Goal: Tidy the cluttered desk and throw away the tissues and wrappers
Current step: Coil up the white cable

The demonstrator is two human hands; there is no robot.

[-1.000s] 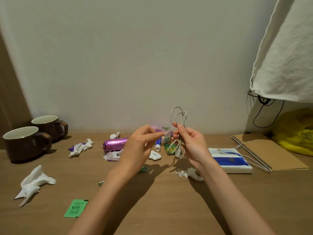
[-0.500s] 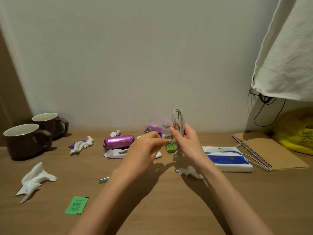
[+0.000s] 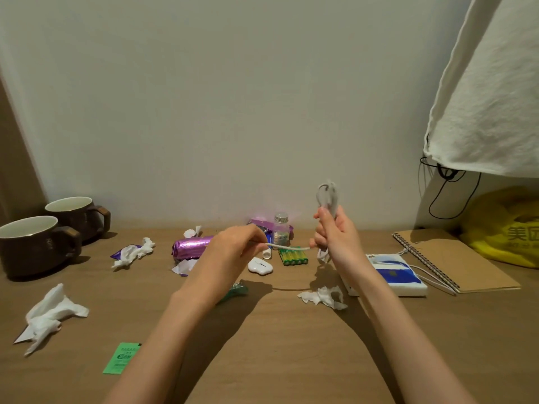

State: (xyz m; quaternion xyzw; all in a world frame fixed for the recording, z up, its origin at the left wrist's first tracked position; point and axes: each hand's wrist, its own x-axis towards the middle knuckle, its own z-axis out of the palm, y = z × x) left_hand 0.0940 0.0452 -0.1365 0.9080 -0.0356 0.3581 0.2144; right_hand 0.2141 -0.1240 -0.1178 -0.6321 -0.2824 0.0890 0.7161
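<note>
While the right hand point(image 3: 335, 237) is raised above the desk point(image 3: 280, 345), I see it closed around a bundle of white cable point(image 3: 327, 198), loops sticking up out of the fist, blurred. One strand runs level from that fist across to the left hand point(image 3: 233, 249), whose fingertips are pinched together on the strand's end. Both hands are up off the wood, over the middle clutter.

Tissues lie all over the desk: one crumpled at near left point(image 3: 49, 314), one further back on a purple wrapper point(image 3: 134, 252), a small scrap point(image 3: 192, 231) by the far wall, and one point(image 3: 322, 297) just below my right wrist. A shiny purple packet point(image 3: 189, 247) lies left of the left hand, with torn paper under it. A green sachet point(image 3: 122, 358) lies flat near the front edge.

In the middle, at the far side, there is a small bottle point(image 3: 281, 228), green batteries point(image 3: 293, 255), a white tube and a white pebble-shaped thing point(image 3: 260, 266). Two dark mugs point(image 3: 35, 246) stand at far left. On the right a blue-and-white tissue pack point(image 3: 390, 272) lies partly hidden behind my right forearm, a notebook point(image 3: 455, 260) beyond it, and a yellow bag point(image 3: 507, 228) at the far right.
</note>
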